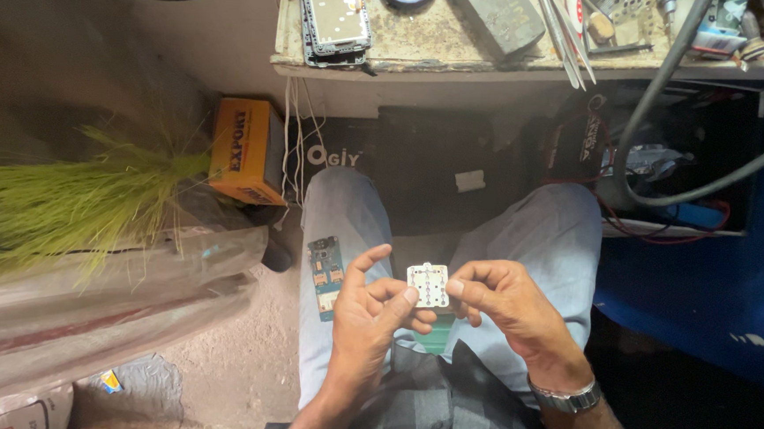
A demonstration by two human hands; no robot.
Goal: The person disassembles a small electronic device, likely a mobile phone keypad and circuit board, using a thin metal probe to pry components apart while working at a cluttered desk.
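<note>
- While the person sits with knees apart, both hands meet over the lap, pinching a small white keypad membrane (pixel 428 285) between them.
- The left hand (pixel 367 315) grips it narrowly: its thumb presses the membrane's lower left edge, at about 7 o'clock on the piece, with the index finger raised behind.
- The right hand (pixel 500 303) pinches the opposite edge, at about 3 o'clock, thumb and forefinger closed tight on it; a metal wristwatch (pixel 567 396) sits on that wrist.
- A blue-green circuit board (pixel 324 277) rests on the left thigh, at 9 o'clock from the membrane, near but apart from the left hand.
- At 12 o'clock, well apart, the workbench (pixel 427 54) edge carries a stack of phone frames (pixel 334 17) and tweezers (pixel 568 40).
- At 10 o'clock stands an orange box (pixel 243 149), beside a green grass broom (pixel 56 203).
</note>
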